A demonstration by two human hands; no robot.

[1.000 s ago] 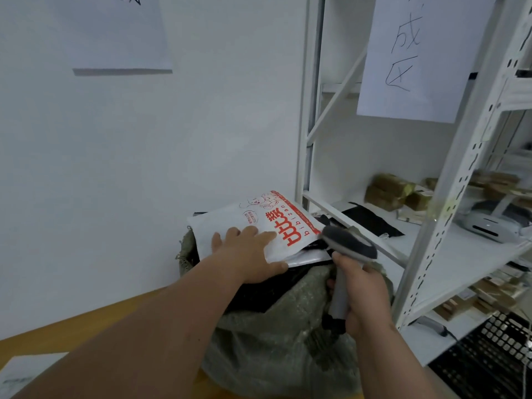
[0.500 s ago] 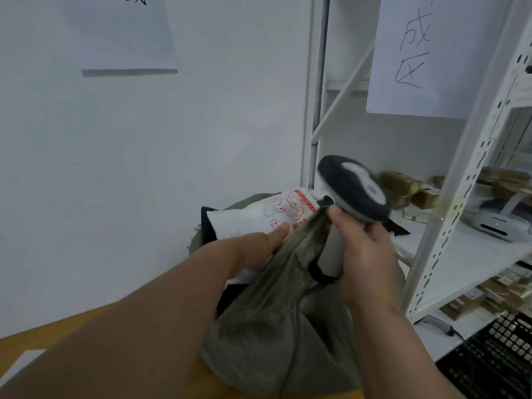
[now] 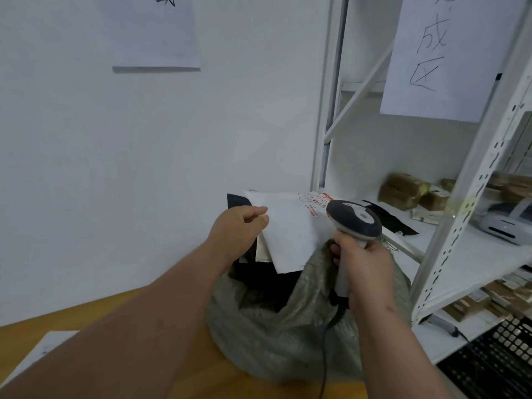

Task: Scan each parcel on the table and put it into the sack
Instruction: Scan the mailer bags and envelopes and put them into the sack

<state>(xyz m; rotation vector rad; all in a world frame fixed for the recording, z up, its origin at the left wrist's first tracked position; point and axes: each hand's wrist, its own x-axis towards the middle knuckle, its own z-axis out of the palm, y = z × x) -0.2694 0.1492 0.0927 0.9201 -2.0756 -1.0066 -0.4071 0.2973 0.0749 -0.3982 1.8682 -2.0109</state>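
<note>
My left hand (image 3: 239,226) is at the mouth of the grey-green sack (image 3: 276,335), its fingers curled at the left edge of the white parcel (image 3: 288,234); I cannot tell for certain whether they pinch that edge or only rest against it. The parcel has red print near its far corner and stands tilted in the sack's opening, its lower corner pointing down inside, with dark parcels (image 3: 259,280) packed under and behind it. My right hand (image 3: 362,269) is clamped around the handle of the scanner (image 3: 354,223), whose dark head sits just right of the parcel; its black cable (image 3: 325,349) hangs down across the sack. The sack rests on the wooden surface (image 3: 34,326), against the white wall. To the right is a white metal shelf (image 3: 472,254) carrying brown boxes (image 3: 403,191) and a small white printer (image 3: 506,226).
</note>
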